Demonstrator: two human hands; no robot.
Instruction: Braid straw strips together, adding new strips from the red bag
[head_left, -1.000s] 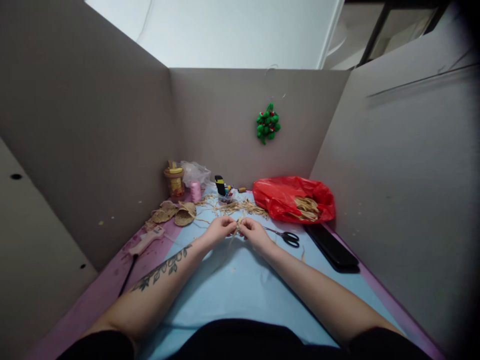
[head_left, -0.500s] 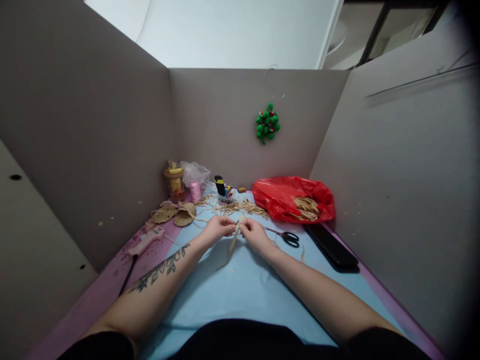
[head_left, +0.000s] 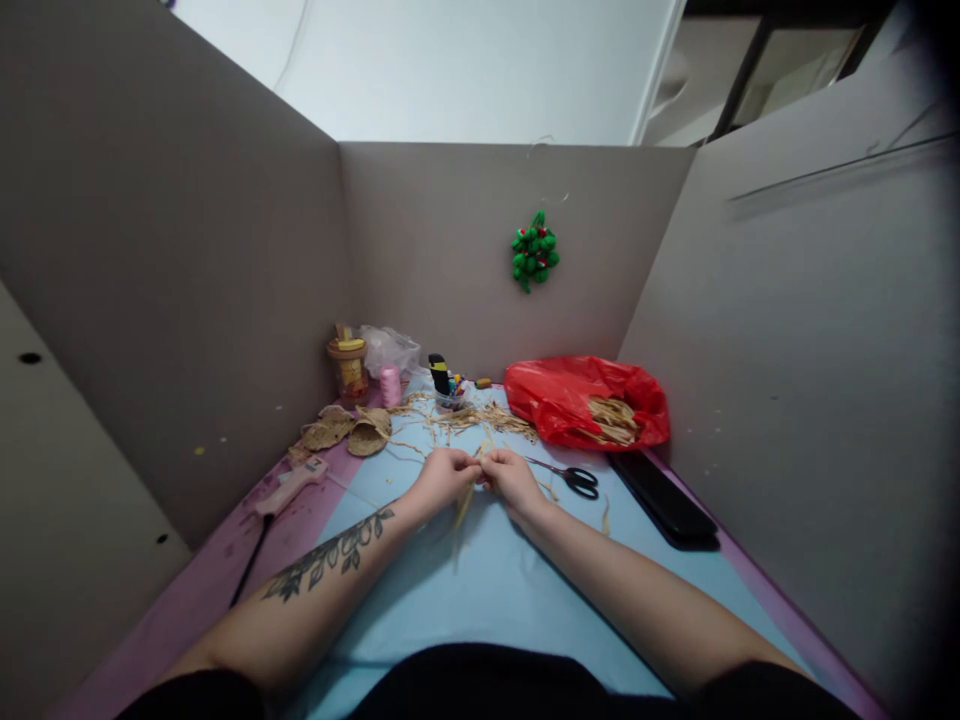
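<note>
My left hand (head_left: 448, 476) and my right hand (head_left: 510, 478) meet over the middle of the blue cloth (head_left: 450, 610). Both are closed in a pinch, fingertips touching, on a pale strip of dried straw (head_left: 463, 508). One end of the strip dangles below my left fingers, and a bit shows above the fingertips; the part between them is hidden. To the right of my right hand lies a pair of black-handled scissors (head_left: 580, 482). Loose straw strands (head_left: 491, 416) are strewn behind both hands.
A red plastic bag (head_left: 555, 400) holding straw (head_left: 613, 420) stands back right, beside a black flat case (head_left: 664, 500). At left are a pink glue gun (head_left: 292, 487), woven straw pieces (head_left: 369, 432), a pink thread spool (head_left: 390, 386) and a cup (head_left: 349, 370). A small tub (head_left: 450, 398) holds pens.
My hands have come together until the fingertips touch. The straw strip's hanging end has swung to a more upright position and shows less.
</note>
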